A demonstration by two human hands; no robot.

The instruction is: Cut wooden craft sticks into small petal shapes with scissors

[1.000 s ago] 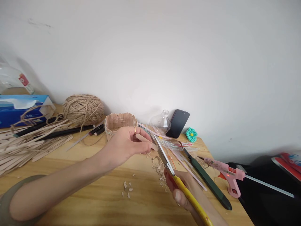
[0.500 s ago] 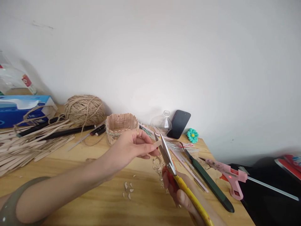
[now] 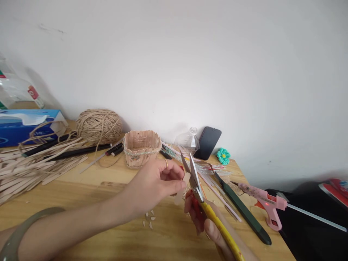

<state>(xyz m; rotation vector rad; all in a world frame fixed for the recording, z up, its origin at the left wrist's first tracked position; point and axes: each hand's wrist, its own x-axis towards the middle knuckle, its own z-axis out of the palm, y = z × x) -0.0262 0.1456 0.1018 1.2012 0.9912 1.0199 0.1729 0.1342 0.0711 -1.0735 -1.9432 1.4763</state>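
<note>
Between the thumb and fingers of my left hand (image 3: 160,179) is a short pale wooden craft stick (image 3: 186,177) with a rounded end. My right hand (image 3: 202,221) is wrapped round the handles of scissors (image 3: 214,219), one yellow and one red. Their blades stand apart and point up and away, just right of the stick. Behind my left hand sits a small basket (image 3: 143,150) made of craft sticks with a glittery trim round it. Small wood clippings (image 3: 150,218) lie on the table below my hands.
Loose craft sticks (image 3: 40,165) are heaped at left, near a twine ball (image 3: 99,127) and a blue tissue box (image 3: 29,127). A phone (image 3: 208,143) leans on the wall beside a green flower (image 3: 223,156). At right lie a dark green-handled tool (image 3: 244,210) and a pink glue gun (image 3: 268,203).
My left hand has shifted right and down and drawn the stick out from between the blades; more of the stick now shows. The scissors have barely moved and stay open.
</note>
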